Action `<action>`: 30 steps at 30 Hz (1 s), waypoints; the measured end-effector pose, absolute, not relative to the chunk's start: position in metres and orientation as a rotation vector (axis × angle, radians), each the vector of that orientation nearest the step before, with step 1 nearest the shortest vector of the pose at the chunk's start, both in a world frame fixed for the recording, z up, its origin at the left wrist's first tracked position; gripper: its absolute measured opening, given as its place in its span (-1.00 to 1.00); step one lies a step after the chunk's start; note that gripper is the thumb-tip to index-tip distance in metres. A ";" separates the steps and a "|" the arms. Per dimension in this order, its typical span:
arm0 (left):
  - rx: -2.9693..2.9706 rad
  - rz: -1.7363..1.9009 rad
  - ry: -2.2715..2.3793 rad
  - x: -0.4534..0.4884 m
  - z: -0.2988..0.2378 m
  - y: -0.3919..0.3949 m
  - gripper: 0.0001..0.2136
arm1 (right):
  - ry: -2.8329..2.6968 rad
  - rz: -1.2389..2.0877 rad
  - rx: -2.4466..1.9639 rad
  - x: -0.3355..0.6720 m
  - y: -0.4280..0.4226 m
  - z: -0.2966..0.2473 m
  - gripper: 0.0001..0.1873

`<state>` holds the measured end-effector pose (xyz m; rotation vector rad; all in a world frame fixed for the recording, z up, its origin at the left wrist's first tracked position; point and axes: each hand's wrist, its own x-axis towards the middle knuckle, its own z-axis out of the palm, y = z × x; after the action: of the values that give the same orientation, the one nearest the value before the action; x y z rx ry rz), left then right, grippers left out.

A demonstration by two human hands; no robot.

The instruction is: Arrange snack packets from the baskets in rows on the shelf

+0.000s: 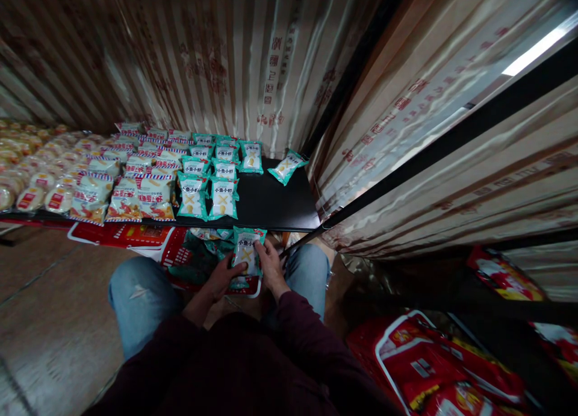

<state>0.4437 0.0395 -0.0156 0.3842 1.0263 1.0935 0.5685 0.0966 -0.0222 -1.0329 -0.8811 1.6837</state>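
Between my knees, just below the shelf's front edge, I hold a teal-and-white snack packet (244,254) in both hands. My left hand (222,277) grips its lower left side, thumb across the front. On its right side, my right hand (271,265) is closed with the thumb near the printed label. Under my hands lies an open red bag (253,288) with more teal packets inside, partly hidden. Rows of matching teal packets (223,198) stand on the black shelf (275,208) ahead. One loose packet (288,166) lies tilted near the shelf's right end.
Left of the teal rows stand striped snack bags (124,196) and round wrapped snacks (61,196). A pleated curtain (203,61) hangs behind the shelf. Black frame bars (433,142) slant across the right. Red bags (433,362) lie on the lower right.
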 end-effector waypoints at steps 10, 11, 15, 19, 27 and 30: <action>0.365 1.157 1.040 0.450 -0.005 0.059 -0.39 | -0.957 1.675 -0.968 0.578 0.098 -0.016 -0.58; 0.371 1.159 1.038 0.451 -0.004 0.061 -0.40 | -0.952 1.683 -0.948 0.580 0.097 -0.015 -0.54; 0.421 1.167 1.044 0.454 -0.005 0.068 -0.43 | -0.948 1.694 -0.894 0.584 0.099 -0.012 -0.42; 0.519 1.149 1.143 0.454 -0.007 0.074 -0.43 | -0.950 1.644 -0.925 0.587 0.106 -0.016 -0.37; 0.877 1.112 1.469 0.455 0.011 0.094 -0.53 | -0.921 1.514 -0.948 0.586 0.130 -0.017 -0.43; 0.972 1.140 1.566 0.458 0.016 0.106 -0.54 | -0.895 1.477 -0.968 0.584 0.144 -0.008 -0.42</action>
<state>0.4580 0.1057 0.0157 0.9723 1.5657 1.1400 0.5837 0.1436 -0.0080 -0.9677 -0.8951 1.4766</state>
